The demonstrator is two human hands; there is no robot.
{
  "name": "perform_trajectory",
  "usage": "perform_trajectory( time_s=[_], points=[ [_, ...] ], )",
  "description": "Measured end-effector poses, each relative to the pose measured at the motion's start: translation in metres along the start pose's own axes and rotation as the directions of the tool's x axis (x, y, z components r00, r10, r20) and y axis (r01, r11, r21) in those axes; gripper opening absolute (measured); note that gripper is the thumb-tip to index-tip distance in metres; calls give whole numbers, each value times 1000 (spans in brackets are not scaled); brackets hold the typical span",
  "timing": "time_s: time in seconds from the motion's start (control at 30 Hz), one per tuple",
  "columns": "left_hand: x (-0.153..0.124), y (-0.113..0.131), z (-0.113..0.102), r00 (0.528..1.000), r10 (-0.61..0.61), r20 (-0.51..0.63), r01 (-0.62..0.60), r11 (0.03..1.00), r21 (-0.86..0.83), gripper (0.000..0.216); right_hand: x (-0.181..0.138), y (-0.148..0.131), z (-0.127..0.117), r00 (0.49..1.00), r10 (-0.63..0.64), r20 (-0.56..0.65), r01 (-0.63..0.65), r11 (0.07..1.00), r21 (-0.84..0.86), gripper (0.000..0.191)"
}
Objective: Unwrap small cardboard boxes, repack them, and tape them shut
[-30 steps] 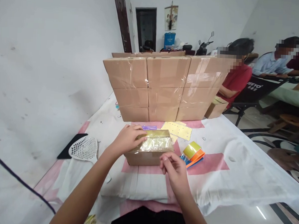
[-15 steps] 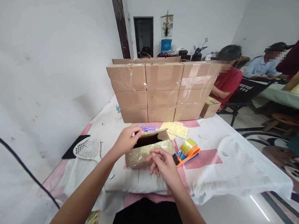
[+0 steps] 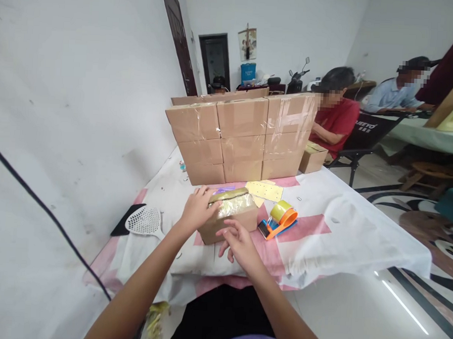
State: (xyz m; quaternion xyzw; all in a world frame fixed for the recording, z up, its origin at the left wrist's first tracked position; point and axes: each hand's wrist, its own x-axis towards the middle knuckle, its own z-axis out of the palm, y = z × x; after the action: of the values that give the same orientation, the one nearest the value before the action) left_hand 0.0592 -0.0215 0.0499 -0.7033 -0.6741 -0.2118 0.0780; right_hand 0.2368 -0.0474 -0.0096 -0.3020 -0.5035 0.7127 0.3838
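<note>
The small cardboard box was found lying on the cloth-covered table, towards its near edge, just beside the tape dispenser and well in front of the stacked cartons. The left hand was laid over the box's top at its left end, fingers spread and pressed flat on the glossy taped flap, nothing being pinched. The right hand was held against the near face, fingers loosely extended and touching the card, nothing being enclosed. Whether the flap was fully stuck down could not be told. It was judged that, the lid being held by pressure at one end only, the flap could spring up if that pressure were eased, and creases could be set in the tape. It was further judged that the box could be slid on the loose cloth against the dispenser, the cloth being rucked beneath it
</note>
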Motion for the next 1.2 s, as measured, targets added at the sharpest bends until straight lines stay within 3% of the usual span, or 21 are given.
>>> perform_trajectory(
  time_s=[0.2, 0.37, 0.53, 0.77, 0.87, 1.0, 1.2],
  points=[
    [21, -9, 2, 984, 150, 92, -148, 989, -29, 26, -5, 2, -3, 1000, -11, 13, 11, 999, -38, 35],
    [14, 0, -6, 995, 93, 31, -90, 992, -89, 30, -4, -17, -7, 999, -27, 18, 26, 997, 69, 34],
    [-6, 16, -16, 999, 47, 8, -44, 977, -210, 31, 2, -28, -1, 998, 60, 25, -64, 976, 209, 41],
    [-37, 26, -2, 1000, -20, -1, 20, 980, -197, 29, 10, -25, 7, 994, 93, 63, -104, 973, 207, 38],
    [-30, 19, -4, 999, -40, -21, 37, 995, -95, 22, 12, -21, 8, 994, 108, 35, -113, 970, 213, 38],
    [-9, 12, -17, 995, 35, 96, -37, 999, 24, 24, 15, -17, 7, 994, 112, 8, -111, 972, 208, 38],
    [-6, 16, -26, 997, 7, 76, -1, 997, -81, 43, 16, -28, 2, 994, 108, -2, -106, 977, 185, 28]
  ],
)
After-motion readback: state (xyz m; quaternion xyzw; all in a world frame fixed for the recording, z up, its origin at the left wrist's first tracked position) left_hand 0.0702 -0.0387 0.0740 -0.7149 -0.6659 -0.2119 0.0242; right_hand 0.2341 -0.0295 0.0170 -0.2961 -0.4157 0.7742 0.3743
